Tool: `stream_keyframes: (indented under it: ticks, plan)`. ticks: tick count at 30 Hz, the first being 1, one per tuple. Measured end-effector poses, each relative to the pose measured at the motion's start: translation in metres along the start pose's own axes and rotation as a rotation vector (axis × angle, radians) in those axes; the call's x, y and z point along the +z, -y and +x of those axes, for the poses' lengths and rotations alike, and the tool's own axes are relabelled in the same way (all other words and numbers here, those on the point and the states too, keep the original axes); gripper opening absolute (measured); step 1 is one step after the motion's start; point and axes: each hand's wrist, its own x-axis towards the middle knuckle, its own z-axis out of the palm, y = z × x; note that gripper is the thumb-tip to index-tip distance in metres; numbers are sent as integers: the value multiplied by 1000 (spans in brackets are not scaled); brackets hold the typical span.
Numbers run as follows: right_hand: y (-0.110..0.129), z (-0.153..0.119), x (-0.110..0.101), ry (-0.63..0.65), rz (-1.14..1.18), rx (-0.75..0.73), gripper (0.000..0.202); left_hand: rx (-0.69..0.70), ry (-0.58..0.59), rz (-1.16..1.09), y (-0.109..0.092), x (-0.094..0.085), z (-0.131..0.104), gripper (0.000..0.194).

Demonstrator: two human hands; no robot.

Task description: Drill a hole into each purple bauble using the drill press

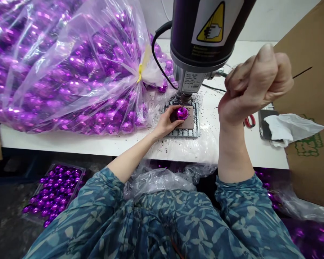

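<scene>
Under the black drill press (202,36), a shiny purple ball (182,113) rests on a brown pad (189,123) over the slotted metal base (196,131). My left hand (169,121) grips the ball from its left side, thumb and fingers around it. The drill's tip meets or nearly meets the top of the ball. To the right of the drill head, my right hand (256,82) is raised and closed around a handle mostly hidden by the fingers; a thin dark rod sticks out beyond the knuckles.
A large clear bag (70,72) of purple balls fills the table's left side, tied with yellow. Dark shavings lie around the base. A phone (268,124), white tissue (291,127) and red-handled tool (250,121) sit right, beside a cardboard box (307,90). A tray of balls (56,190) is lower left.
</scene>
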Motion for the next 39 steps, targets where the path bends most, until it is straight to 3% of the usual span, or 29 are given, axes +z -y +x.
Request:
stream_keyframes:
  ticks: [8, 12, 19, 25, 28, 31, 34, 39]
  plan:
    - [-6, -11, 4, -51, -80, -123, 67, -9, -3, 7, -4, 0, -1, 62]
    - [-16, -16, -6, -44, -98, -161, 71, -27, -14, -9, -6, 1, -1, 61]
    - [-23, -23, -27, 152, -143, -28, 71, -46, -17, -36, -8, 0, -1, 61]
    - [-23, -33, -23, -15, -142, -173, 75, -47, 1, -25, -10, 0, -1, 62]
    - [-23, -37, -22, -26, -109, -215, 74, -43, -5, 0, -11, 0, -1, 62]
    - [-16, -26, -14, -33, -60, -203, 72, -45, 0, 4, -12, -1, -1, 62]
    - [-6, 3, 3, -23, -21, -97, 64, -80, -13, -30, -12, 1, 1, 61]
    - [-8, 43, 24, 5, 48, 153, 54, -130, -183, 27, -32, 1, -5, 55]
